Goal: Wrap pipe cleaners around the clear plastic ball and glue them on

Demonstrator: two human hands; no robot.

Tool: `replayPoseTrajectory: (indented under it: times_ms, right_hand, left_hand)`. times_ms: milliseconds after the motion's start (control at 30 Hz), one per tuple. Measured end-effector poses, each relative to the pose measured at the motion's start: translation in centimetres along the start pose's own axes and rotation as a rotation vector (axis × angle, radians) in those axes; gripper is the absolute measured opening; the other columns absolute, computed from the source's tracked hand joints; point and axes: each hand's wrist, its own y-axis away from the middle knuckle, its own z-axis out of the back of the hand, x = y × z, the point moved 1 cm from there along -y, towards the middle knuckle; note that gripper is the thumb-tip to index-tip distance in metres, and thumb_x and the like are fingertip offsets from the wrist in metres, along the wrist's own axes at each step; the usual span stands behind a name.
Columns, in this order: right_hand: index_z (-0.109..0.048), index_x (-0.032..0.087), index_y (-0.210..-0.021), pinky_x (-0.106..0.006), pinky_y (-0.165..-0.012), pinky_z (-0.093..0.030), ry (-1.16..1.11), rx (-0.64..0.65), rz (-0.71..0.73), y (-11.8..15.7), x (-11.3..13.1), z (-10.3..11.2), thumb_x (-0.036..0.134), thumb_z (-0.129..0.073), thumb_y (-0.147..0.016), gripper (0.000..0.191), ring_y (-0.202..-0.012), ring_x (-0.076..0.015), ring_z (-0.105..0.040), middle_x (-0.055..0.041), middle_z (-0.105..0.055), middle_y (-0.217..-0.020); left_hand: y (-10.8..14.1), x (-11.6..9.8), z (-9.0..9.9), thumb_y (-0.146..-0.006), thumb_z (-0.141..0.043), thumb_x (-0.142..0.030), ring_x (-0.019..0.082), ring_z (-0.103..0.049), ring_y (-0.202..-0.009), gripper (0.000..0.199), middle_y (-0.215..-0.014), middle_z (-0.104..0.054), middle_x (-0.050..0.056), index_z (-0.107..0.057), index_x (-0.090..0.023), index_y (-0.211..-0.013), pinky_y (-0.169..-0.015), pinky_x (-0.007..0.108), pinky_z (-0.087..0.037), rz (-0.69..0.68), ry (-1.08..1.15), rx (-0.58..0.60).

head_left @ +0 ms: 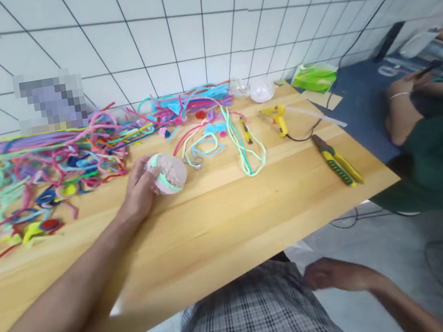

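Note:
My left hand (141, 187) is closed around the side of a clear plastic ball (174, 173) with a mint-green band running over it and something pale inside. The ball is held at the wooden table top. Just right of it lie small scissors (194, 163) and a few curled pipe cleaners (206, 149). Below the table edge, my right hand (326, 274) hangs beside the plaid shirt, away from everything on the table. Its fingers are blurred and partly turned from view.
Many colourful pipe cleaners (77, 155) are heaped along the table's left and back. Toward the right are a mint pipe-cleaner loop (245, 154), a yellow cutter (246, 130), a yellow glue gun (279, 118), pliers (336, 162) and clear domes (262, 90). Another person (442, 153) sits at right.

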Motion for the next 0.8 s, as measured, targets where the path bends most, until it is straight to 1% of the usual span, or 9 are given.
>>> replayPoseTrajectory:
  times_ms: [67, 100, 133, 200, 267, 333, 467, 700, 800]
  right_hand:
    - [-0.090, 0.035, -0.123, -0.053, -0.101, -0.074, 0.009, 0.001, 0.093, 2.1, -0.5, 1.4, 0.066, -0.067, -0.107, 0.042, -0.114, -0.0372, -0.087, -0.0073, -0.090, -0.121]
    - [-0.081, 0.042, -0.144, -0.057, -0.113, -0.069, 0.054, -0.082, 0.154, 2.3, -0.3, 2.4, 0.065, -0.064, -0.109, 0.045, -0.132, -0.0377, -0.083, -0.0071, -0.086, -0.142]
    - [-0.069, 0.046, -0.160, -0.062, -0.122, -0.064, 0.178, -0.258, 0.214, 1.8, 0.2, 3.7, 0.063, -0.065, -0.109, 0.054, -0.147, -0.0386, -0.075, -0.0073, -0.076, -0.160]
    - [-0.049, 0.039, -0.176, -0.072, -0.132, -0.053, 0.473, -0.519, 0.340, -1.9, 2.0, 6.8, 0.059, -0.066, -0.109, 0.072, -0.167, -0.0417, -0.055, -0.0127, -0.056, -0.181]
    - [-0.042, 0.024, -0.180, -0.074, -0.138, -0.043, 0.704, -0.615, 0.385, -8.3, 4.1, 10.1, 0.052, -0.064, -0.109, 0.079, -0.177, -0.0440, -0.039, -0.0211, -0.040, -0.189]
    - [-0.042, 0.011, -0.178, -0.075, -0.141, -0.037, 0.805, -0.640, 0.366, -15.3, 6.3, 13.2, 0.050, -0.062, -0.109, 0.082, -0.179, -0.0480, -0.032, -0.0300, -0.033, -0.189]
    - [-0.042, 0.008, -0.178, -0.069, -0.144, -0.032, 0.820, -0.699, 0.338, -25.3, 10.2, 17.4, 0.048, -0.048, -0.114, 0.075, -0.179, -0.0455, -0.034, -0.0283, -0.033, -0.190]
    - [-0.040, 0.006, -0.179, -0.064, -0.147, -0.026, 0.712, -0.675, 0.354, -32.1, 15.9, 21.0, 0.050, -0.043, -0.115, 0.078, -0.180, -0.0443, -0.031, -0.0228, -0.028, -0.193]
    - [-0.041, 0.001, -0.177, -0.063, -0.147, -0.025, 0.654, -0.692, 0.342, -34.4, 17.9, 22.4, 0.049, -0.047, -0.114, 0.079, -0.179, -0.0463, -0.030, -0.0254, -0.023, -0.194]
  left_hand:
    - [1.0, -0.6, -0.4, -0.078, -0.095, -0.063, 0.021, -0.068, -0.074, 0.048, -0.099, -0.082, -0.001, -0.080, -0.035, -0.114, -0.064, 0.033, -0.055, 0.058, -0.035, 0.129]
    - [1.4, -0.8, -0.8, -0.080, -0.094, -0.062, 0.023, -0.072, -0.077, 0.048, -0.104, -0.084, 0.001, -0.080, -0.034, -0.116, -0.064, 0.034, -0.057, 0.088, -0.052, 0.195]
    - [1.5, -1.1, -1.2, -0.080, -0.095, -0.059, 0.024, -0.073, -0.079, 0.048, -0.107, -0.085, 0.004, -0.082, -0.032, -0.118, -0.063, 0.033, -0.057, 0.113, -0.073, 0.256]
    - [1.2, -1.4, -2.5, -0.082, -0.095, -0.055, 0.023, -0.072, -0.076, 0.049, -0.107, -0.085, 0.005, -0.082, -0.031, -0.123, -0.061, 0.031, -0.055, 0.146, -0.132, 0.398]
    - [0.1, -1.4, -4.1, -0.085, -0.091, -0.054, 0.021, -0.071, -0.076, 0.046, -0.106, -0.083, 0.004, -0.081, -0.030, -0.124, -0.062, 0.029, -0.053, 0.132, -0.126, 0.446]
    - [-1.7, -1.1, -5.9, -0.083, -0.089, -0.053, 0.020, -0.068, -0.075, 0.048, -0.099, -0.080, 0.004, -0.079, -0.025, -0.120, -0.064, 0.028, -0.052, 0.121, -0.079, 0.416]
    - [-6.7, 0.6, -8.4, -0.079, -0.086, -0.060, 0.020, -0.070, -0.082, 0.058, -0.102, -0.078, 0.004, -0.077, -0.021, -0.121, -0.074, 0.030, -0.055, 0.079, -0.065, 0.322]
    - [-14.2, 2.5, -9.0, -0.084, -0.084, -0.058, 0.022, -0.071, -0.092, 0.046, -0.100, -0.076, 0.002, -0.073, -0.023, -0.112, -0.087, 0.036, -0.058, -0.022, -0.033, 0.179]
    - [-17.0, 2.8, -9.2, -0.080, -0.089, -0.065, 0.022, -0.067, -0.089, 0.051, -0.097, -0.073, 0.002, -0.071, -0.025, -0.107, -0.085, 0.038, -0.054, -0.063, -0.024, 0.145]
